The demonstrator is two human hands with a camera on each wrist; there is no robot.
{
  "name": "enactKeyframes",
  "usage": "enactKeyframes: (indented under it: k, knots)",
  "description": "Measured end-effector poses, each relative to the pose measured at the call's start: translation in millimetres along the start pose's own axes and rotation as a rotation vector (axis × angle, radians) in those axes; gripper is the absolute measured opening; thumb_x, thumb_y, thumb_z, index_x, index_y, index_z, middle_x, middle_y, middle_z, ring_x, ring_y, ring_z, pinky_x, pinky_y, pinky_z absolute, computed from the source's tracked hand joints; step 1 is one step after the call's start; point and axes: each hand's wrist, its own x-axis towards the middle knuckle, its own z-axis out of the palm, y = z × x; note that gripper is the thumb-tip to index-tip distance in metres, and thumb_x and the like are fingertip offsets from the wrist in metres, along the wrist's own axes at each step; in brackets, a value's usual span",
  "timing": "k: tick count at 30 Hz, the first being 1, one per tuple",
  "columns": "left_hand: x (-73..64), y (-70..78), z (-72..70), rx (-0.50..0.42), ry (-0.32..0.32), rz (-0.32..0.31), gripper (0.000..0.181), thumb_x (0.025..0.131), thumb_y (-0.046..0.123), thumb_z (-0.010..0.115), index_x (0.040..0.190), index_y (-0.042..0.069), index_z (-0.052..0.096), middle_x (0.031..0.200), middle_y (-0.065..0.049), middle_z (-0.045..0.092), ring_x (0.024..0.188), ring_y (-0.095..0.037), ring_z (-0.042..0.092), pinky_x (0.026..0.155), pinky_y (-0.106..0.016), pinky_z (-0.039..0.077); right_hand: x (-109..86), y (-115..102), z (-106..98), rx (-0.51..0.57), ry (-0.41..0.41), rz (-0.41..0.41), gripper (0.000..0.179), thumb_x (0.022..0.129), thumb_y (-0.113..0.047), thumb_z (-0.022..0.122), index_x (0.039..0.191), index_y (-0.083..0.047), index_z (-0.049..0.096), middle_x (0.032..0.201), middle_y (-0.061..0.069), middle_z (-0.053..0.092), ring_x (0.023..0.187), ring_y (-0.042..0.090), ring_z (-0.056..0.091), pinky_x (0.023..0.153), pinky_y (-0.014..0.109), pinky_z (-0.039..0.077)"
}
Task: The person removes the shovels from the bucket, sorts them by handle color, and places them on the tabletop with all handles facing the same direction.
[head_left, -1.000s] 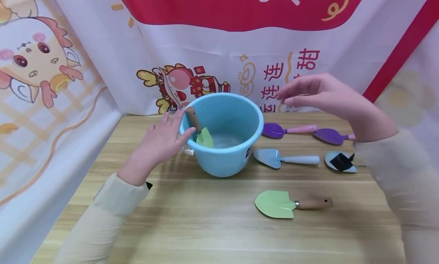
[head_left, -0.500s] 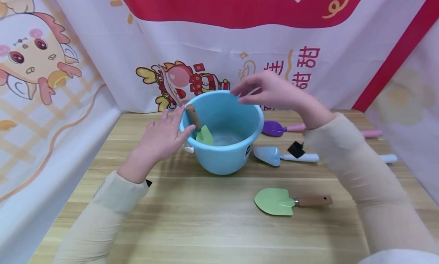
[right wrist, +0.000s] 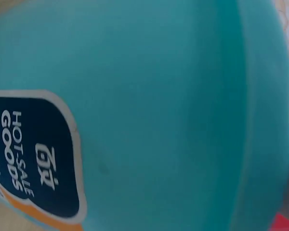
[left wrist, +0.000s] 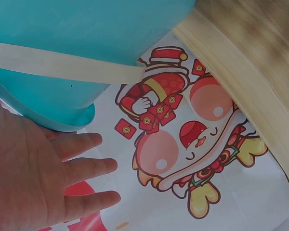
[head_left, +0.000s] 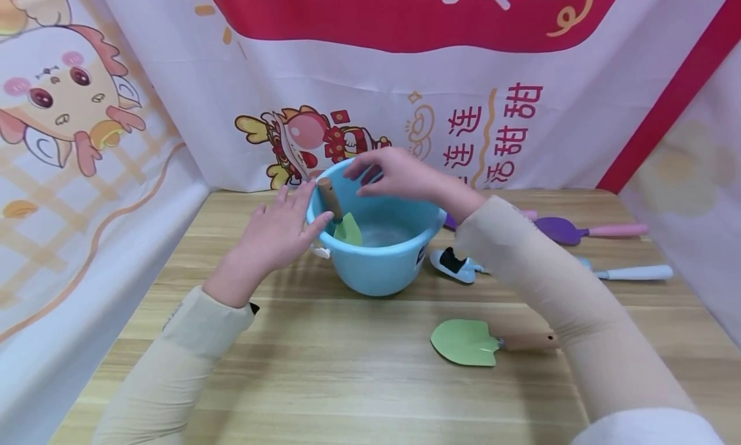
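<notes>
A light blue bucket (head_left: 376,271) stands on the wooden table. Inside it a small trowel (head_left: 349,230) with a green blade leans, its wooden handle up against the left rim. My left hand (head_left: 272,229) rests on that rim with fingers extended; in the left wrist view the fingers (left wrist: 89,168) lie straight beside the bucket's edge. Over the bucket's opening hangs my right hand (head_left: 399,175), fingers bent loosely and nothing between them, a short way right of the trowel's handle. The right wrist view shows only the bucket's side with its dark label (right wrist: 33,154).
Right of the bucket lie another green trowel (head_left: 466,342), a purple trowel (head_left: 558,231) with a pink handle and a pale blue trowel (head_left: 633,273). My right forearm partly covers another blue trowel (head_left: 463,271) and a second purple one. A printed cloth (head_left: 347,72) hangs behind.
My right hand has moved left from above the purple trowels to over the bucket's opening, and lower. My left hand has stayed on the rim.
</notes>
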Motion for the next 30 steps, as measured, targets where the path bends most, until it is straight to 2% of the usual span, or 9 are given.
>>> enactKeyframes:
  k: [5,12,21,30]
  knots:
    - [0.2,-0.6,-0.5,0.0,0.002,0.002,0.084,0.104,0.063,0.034,0.166,0.014,0.006,0.17,-0.015,0.016,0.153,-0.048,0.007,0.112,-0.078,0.016,12.1,-6.7,10.1,-0.051,-0.021,0.015,0.045,0.094,-0.011,0.075,0.138,-0.008,0.063,0.138,0.008,0.063,0.119,0.024,0.064,0.098,0.037,0.055]
    - [1.6,-1.1,-0.6,0.01,-0.002,0.01,0.086,0.103,0.067,0.029,0.166,0.013,0.006,0.17,-0.014,0.015,0.154,-0.046,0.007,0.112,-0.077,0.016,23.0,-12.4,19.2,-0.167,-0.069,-0.01,0.056,0.095,-0.011,0.075,0.147,-0.013,0.056,0.147,0.005,0.056,0.13,0.026,0.058,0.103,0.042,0.052]
    - [1.2,-2.7,1.0,0.009,-0.005,0.01,0.087,0.103,0.068,0.027,0.166,0.012,0.006,0.17,-0.014,0.015,0.154,-0.046,0.007,0.113,-0.077,0.016,29.0,-14.7,26.5,-0.224,-0.08,-0.02,0.054,0.092,-0.012,0.078,0.143,-0.014,0.061,0.144,0.003,0.059,0.131,0.024,0.055,0.107,0.042,0.049]
    - [2.8,-4.8,2.9,0.008,0.004,0.022,0.085,0.104,0.065,0.029,0.166,0.012,0.006,0.17,-0.015,0.016,0.154,-0.046,0.009,0.112,-0.077,0.017,34.3,-18.4,29.7,-0.405,-0.113,-0.016,0.055,0.094,-0.013,0.076,0.146,-0.012,0.059,0.147,0.008,0.053,0.133,0.025,0.053,0.11,0.043,0.046]
